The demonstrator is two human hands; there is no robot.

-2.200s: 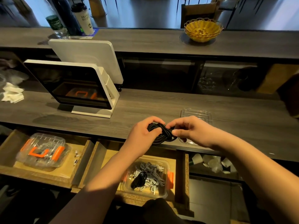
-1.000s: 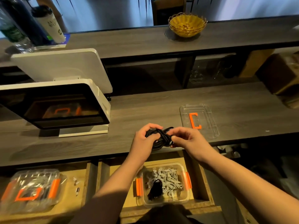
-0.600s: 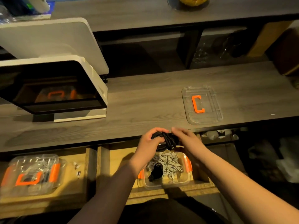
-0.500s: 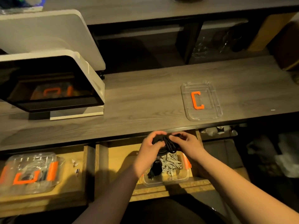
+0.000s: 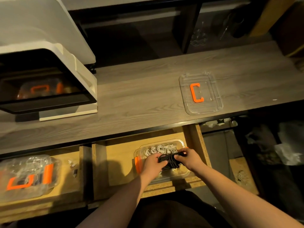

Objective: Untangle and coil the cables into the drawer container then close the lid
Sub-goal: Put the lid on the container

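Two hands gripping one black cable coil (image 5: 169, 161).
Left hand (image 5: 153, 165) and right hand (image 5: 190, 159) are pinching it over one open container (image 5: 181, 174); one lid (image 5: 201, 93) is lying beyond the grip on the tabletop (image 5: 139, 99).

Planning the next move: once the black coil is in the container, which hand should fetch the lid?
Probably the right hand: the lid lies on the counter on its side.

One mark reads as a letter: an orange "C" on the clear lid (image 5: 201, 93) lying on the grey counter (image 5: 139, 102). A similar orange bracket shape sits on the closed container (image 5: 28, 176) in the left drawer; no other text is legible
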